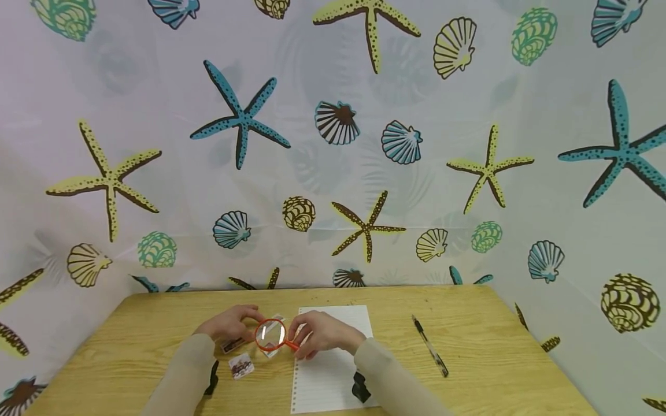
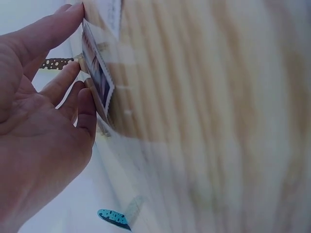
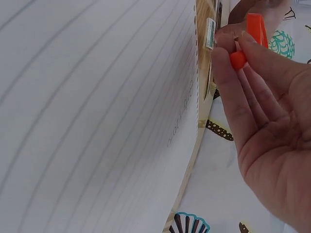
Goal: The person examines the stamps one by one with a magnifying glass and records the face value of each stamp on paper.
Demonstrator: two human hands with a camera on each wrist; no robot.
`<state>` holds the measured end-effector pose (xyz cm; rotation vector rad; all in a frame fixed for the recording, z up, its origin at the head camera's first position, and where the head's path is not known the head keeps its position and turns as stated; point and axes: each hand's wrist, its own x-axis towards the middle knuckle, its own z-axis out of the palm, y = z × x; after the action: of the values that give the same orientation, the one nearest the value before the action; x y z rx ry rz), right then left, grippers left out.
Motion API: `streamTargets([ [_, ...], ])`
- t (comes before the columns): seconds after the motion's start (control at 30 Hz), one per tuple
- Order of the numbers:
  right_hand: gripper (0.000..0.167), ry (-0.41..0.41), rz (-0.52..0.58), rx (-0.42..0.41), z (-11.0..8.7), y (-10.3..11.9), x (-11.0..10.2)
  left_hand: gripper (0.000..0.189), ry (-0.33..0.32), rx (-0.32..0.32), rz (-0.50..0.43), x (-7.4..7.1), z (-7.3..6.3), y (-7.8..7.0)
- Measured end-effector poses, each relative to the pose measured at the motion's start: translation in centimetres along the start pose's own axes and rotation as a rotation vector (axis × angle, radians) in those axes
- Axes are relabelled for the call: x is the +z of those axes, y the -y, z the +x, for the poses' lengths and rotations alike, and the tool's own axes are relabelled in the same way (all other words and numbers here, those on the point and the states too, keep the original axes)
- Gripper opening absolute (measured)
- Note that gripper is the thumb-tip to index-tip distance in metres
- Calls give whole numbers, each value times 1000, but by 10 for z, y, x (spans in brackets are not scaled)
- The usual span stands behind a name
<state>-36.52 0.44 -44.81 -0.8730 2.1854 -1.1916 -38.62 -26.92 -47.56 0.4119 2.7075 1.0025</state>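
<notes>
Along back and sides, white starfish-and-shell cloth point(image 1: 307, 179). Wooden table point(image 1: 499, 346) in front. Lined paper point(image 1: 333, 381) on top. Left hand point(image 1: 228, 323), thumb and fingers spread apart; right hand point(image 1: 329, 334), narrow pinch. Pen point(image 1: 430, 346) right of paper. Red magnifying glass point(image 1: 272, 335) between hands, handle in right-hand pinch. Picture stamps point(image 1: 241, 366) on table, one beside left fingertips, one beneath lens.

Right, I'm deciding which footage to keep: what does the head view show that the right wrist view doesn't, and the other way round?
Only the head view: the pen, the beige sleeves and the full round rim of the magnifying glass.

Only the right wrist view: the palm of the right hand and faint marks, perhaps writing, on the lined paper.

Both: that hand holding the magnifying glass, the lined paper, the left hand (partly, in the wrist view), the wooden table and the shell-and-starfish backdrop.
</notes>
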Motion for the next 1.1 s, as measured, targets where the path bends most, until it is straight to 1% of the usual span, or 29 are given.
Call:
streamTargets([
  [0.2, 21, 8, -12, -31, -9, -4, -8, 29, 8, -2, 2, -2, -1, -3],
  [0.33, 22, 2, -20, -43, -18, -8, -14, 26, 25, 17, -31, -2, -1, -4],
  [0.47, 24, -20, -23, -49, -27, -14, -22, 24, 16, 10, -71, -3, -2, -6],
  [0.63, 27, -55, -25, -41, -38, -23, -31, 25, -23, 14, -140, -1, -5, -10],
  [0.77, 27, -75, -7, -21, -44, -28, -37, 25, -64, 26, -165, 2, -6, -8],
  [0.93, 27, -93, 7, -14, -49, -34, -43, 26, -113, 41, -160, 5, -6, -7],
  [1.1, 27, -109, 7, -4, -57, -38, -50, 25, -149, 51, -118, 8, -8, -15],
])
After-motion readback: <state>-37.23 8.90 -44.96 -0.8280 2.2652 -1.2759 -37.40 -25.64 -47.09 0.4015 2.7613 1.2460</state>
